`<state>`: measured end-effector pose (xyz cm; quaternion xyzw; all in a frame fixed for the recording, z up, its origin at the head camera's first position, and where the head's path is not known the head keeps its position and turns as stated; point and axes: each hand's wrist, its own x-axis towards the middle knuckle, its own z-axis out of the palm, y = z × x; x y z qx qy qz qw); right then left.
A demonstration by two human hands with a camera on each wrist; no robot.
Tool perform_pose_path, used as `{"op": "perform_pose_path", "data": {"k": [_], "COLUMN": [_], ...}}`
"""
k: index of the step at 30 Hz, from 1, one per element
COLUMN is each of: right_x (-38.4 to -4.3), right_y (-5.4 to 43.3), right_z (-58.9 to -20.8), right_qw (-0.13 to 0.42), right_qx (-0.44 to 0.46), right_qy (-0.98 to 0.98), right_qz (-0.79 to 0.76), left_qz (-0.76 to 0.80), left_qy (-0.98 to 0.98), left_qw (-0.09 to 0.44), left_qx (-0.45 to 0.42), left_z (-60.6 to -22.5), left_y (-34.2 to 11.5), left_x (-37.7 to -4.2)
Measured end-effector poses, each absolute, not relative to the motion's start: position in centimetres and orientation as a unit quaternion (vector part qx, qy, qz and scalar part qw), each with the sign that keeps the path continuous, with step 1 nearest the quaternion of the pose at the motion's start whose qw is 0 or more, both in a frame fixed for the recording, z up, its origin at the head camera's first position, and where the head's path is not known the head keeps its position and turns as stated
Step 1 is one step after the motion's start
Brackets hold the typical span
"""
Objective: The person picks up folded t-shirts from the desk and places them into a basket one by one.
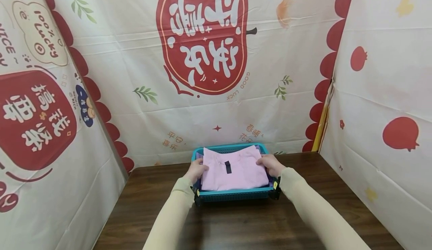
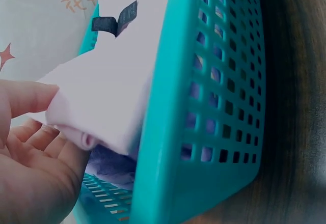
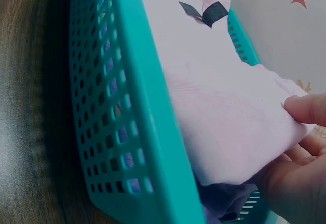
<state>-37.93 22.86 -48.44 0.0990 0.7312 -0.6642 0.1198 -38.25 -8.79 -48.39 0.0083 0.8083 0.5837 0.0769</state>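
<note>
A folded pale pink garment [image 1: 236, 175] with a black label [image 1: 228, 167] lies over the top of a teal plastic basket [image 1: 233, 193]. My left hand [image 1: 195, 170] pinches its left edge, thumb on top and fingers beneath, as the left wrist view shows. On the opposite edge my right hand [image 1: 271, 164] pinches the cloth the same way. Purple cloth [image 2: 112, 165] shows under the pink garment inside the basket, and again as dark purple cloth [image 3: 229, 198] in the right wrist view. The pink garment hides most of what lies below it.
The basket stands on a dark wooden table [image 1: 236, 223], near its back edge. Behind the table hangs a printed white cloth backdrop [image 1: 135, 62], with further printed cloth panels at the left and right sides.
</note>
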Motion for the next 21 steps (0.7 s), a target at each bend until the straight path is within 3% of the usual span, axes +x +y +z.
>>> {"op": "perform_pose_path", "data": {"k": [21], "right_x": [-37.54], "right_y": [22.89], "right_z": [-49.23], "right_qw": [0.126], "right_qx": [0.097], "right_qy": [0.728], "right_qz": [-0.667], "left_qz": [0.576], "left_qy": [0.814], "left_qw": [0.072], "left_qx": [0.021], "left_z": [-48.9], "left_y": [-8.29], "left_x": [-37.65]}}
